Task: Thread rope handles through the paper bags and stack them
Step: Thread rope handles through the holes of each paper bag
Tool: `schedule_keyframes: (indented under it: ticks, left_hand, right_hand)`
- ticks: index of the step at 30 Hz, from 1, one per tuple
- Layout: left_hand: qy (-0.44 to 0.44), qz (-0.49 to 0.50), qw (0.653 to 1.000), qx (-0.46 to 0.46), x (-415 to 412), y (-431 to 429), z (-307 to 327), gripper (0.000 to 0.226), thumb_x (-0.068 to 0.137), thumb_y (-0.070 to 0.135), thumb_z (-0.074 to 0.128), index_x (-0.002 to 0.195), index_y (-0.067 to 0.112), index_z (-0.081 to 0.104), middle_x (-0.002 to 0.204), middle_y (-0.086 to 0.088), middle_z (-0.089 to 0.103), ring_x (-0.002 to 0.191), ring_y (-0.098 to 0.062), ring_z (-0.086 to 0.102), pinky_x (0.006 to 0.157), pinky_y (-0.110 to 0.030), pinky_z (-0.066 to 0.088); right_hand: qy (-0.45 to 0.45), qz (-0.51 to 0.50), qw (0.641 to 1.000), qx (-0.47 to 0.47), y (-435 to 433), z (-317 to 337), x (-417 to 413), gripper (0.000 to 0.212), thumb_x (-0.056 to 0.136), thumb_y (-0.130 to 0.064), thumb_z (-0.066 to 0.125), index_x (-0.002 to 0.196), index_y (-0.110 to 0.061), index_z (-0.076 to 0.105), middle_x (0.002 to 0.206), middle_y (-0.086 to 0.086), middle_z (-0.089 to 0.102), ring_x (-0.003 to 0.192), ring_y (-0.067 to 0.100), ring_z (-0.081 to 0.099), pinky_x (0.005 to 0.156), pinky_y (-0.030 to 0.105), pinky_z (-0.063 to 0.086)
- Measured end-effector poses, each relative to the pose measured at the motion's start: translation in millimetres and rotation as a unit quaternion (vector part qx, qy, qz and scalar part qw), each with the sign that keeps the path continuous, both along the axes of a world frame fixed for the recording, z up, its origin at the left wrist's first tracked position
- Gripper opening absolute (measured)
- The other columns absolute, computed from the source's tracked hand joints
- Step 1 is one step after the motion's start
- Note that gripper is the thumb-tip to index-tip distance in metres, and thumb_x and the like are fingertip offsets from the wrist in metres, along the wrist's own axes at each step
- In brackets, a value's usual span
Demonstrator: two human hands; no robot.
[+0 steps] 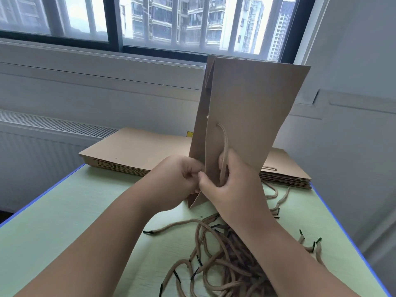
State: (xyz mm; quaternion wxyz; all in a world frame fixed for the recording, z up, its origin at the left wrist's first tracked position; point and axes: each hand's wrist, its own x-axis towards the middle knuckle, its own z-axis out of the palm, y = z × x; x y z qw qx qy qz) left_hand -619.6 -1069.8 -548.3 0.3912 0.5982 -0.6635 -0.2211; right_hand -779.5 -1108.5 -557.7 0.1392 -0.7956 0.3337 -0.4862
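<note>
A brown paper bag [252, 108] stands upright over the middle of the worktop [75, 211], folded flat, with its lower corner touching or just above the surface. Both hands hold it near the bottom.

The left hand [177, 179] is on the bag's left side, fingers curled and pinching its near edge. Whether anything else is between those fingertips cannot be seen. The right hand [237, 187] grips the bag from the right, with the thumb across the near face and the fingers wrapped round the front.

A tan rope [225, 142] comes out of a hole in the bag's near face and hangs straight down into the right hand's grip. Its end is hidden there.

A tangle of loose ropes [222, 266] with black tips lies on the worktop below the right forearm, and a few more lie towards the right edge.

Behind the bag, a left stack [132, 146] of flat bags shows one bare punched hole. A right stack [287, 168] lies near the far right corner with a rope loop lying on its top bag.

The worktop is pale green with a blue edge. A radiator [53, 125] and a window [171, 22] stand beyond it.
</note>
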Motion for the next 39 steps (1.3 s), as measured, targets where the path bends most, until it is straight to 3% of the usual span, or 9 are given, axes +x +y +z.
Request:
schedule_keyframes:
  ticks: [3, 6, 10, 15, 21, 26, 31, 35, 39]
  left_hand:
    - [-0.042, -0.012, 0.999, -0.024, 0, 3, 4, 0.021, 0.082, 0.018, 0.050, 0.072, 0.009, 0.066, 0.071, -0.011, 0.063, 0.064, -0.020, 0.056, 0.065, -0.047, 0.051]
    - [-0.040, 0.017, 0.997, -0.057, 4, 3, 4, 0.020, 0.091, 0.012, 0.060, 0.076, 0.018, 0.072, 0.076, 0.000, 0.066, 0.074, -0.023, 0.062, 0.072, -0.046, 0.054]
    - [-0.031, 0.032, 0.993, -0.110, 2, 3, 4, 0.017, 0.092, 0.010, 0.064, 0.087, 0.022, 0.075, 0.078, 0.002, 0.072, 0.077, -0.021, 0.067, 0.072, -0.041, 0.056]
    - [-0.035, 0.052, 0.977, -0.205, 0, 2, 7, 0.015, 0.088, 0.015, 0.059, 0.083, 0.022, 0.071, 0.072, 0.006, 0.066, 0.071, -0.016, 0.064, 0.067, -0.041, 0.053]
    - [0.060, 0.138, 0.941, -0.304, -9, 6, 12, 0.026, 0.095, 0.006, 0.065, 0.093, 0.031, 0.074, 0.075, 0.006, 0.070, 0.069, -0.015, 0.069, 0.065, -0.035, 0.057]
    - [0.184, 0.139, 0.923, -0.307, -16, 10, 17, 0.024, 0.099, 0.003, 0.064, 0.093, 0.025, 0.072, 0.067, -0.002, 0.069, 0.059, -0.013, 0.066, 0.060, -0.024, 0.056]
    - [0.239, 0.129, 0.918, -0.289, -22, 10, 19, 0.025, 0.098, 0.003, 0.065, 0.090, 0.025, 0.073, 0.066, -0.004, 0.071, 0.063, -0.017, 0.070, 0.062, -0.024, 0.057]
    - [0.250, 0.119, 0.921, -0.276, -26, 10, 17, 0.022, 0.096, 0.000, 0.066, 0.091, 0.020, 0.073, 0.072, -0.005, 0.074, 0.070, -0.023, 0.073, 0.069, -0.032, 0.062]
    - [0.263, 0.105, 0.921, -0.266, -37, 11, 15, 0.020, 0.096, -0.004, 0.065, 0.091, 0.013, 0.074, 0.076, -0.004, 0.075, 0.070, -0.015, 0.073, 0.069, -0.024, 0.060]
  right_hand:
    - [0.001, -0.002, 1.000, 0.003, 2, 3, 0, 0.043, 0.077, -0.026, 0.076, 0.073, -0.030, 0.034, 0.058, -0.012, 0.044, 0.053, 0.010, 0.042, 0.051, 0.017, 0.034]
    - [-0.008, 0.017, 1.000, 0.022, 3, 5, 0, 0.045, 0.079, -0.021, 0.074, 0.071, -0.037, 0.032, 0.063, -0.024, 0.051, 0.053, 0.005, 0.047, 0.051, 0.012, 0.035]
    - [-0.016, 0.012, 0.999, 0.029, 1, 1, 1, 0.040, 0.079, -0.026, 0.070, 0.071, -0.033, 0.032, 0.057, -0.009, 0.041, 0.052, 0.009, 0.040, 0.050, 0.018, 0.034]
    - [-0.004, 0.012, 0.999, 0.040, 1, 4, 1, 0.037, 0.079, -0.025, 0.070, 0.073, -0.032, 0.035, 0.061, -0.015, 0.051, 0.052, 0.008, 0.046, 0.050, 0.017, 0.037]
    - [0.013, 0.017, 0.998, 0.052, 3, 8, 2, 0.030, 0.082, -0.020, 0.067, 0.073, -0.026, 0.039, 0.062, -0.017, 0.049, 0.051, 0.010, 0.041, 0.051, 0.024, 0.038]
    - [0.016, 0.014, 0.998, 0.053, 3, 8, 4, 0.028, 0.083, -0.022, 0.065, 0.075, -0.025, 0.038, 0.060, -0.015, 0.046, 0.051, 0.010, 0.039, 0.051, 0.027, 0.036]
    - [0.014, 0.016, 0.998, 0.052, 3, 8, 4, 0.030, 0.084, -0.023, 0.065, 0.074, -0.026, 0.038, 0.062, -0.015, 0.047, 0.052, 0.011, 0.040, 0.053, 0.027, 0.038]
    - [0.015, 0.014, 0.999, 0.050, 3, 8, 5, 0.032, 0.083, -0.021, 0.067, 0.073, -0.027, 0.037, 0.062, -0.016, 0.049, 0.053, 0.013, 0.044, 0.053, 0.025, 0.038]
    - [0.010, 0.008, 0.999, 0.047, 3, 8, 8, 0.032, 0.082, -0.020, 0.067, 0.073, -0.025, 0.037, 0.064, -0.011, 0.051, 0.058, 0.019, 0.048, 0.056, 0.030, 0.039]
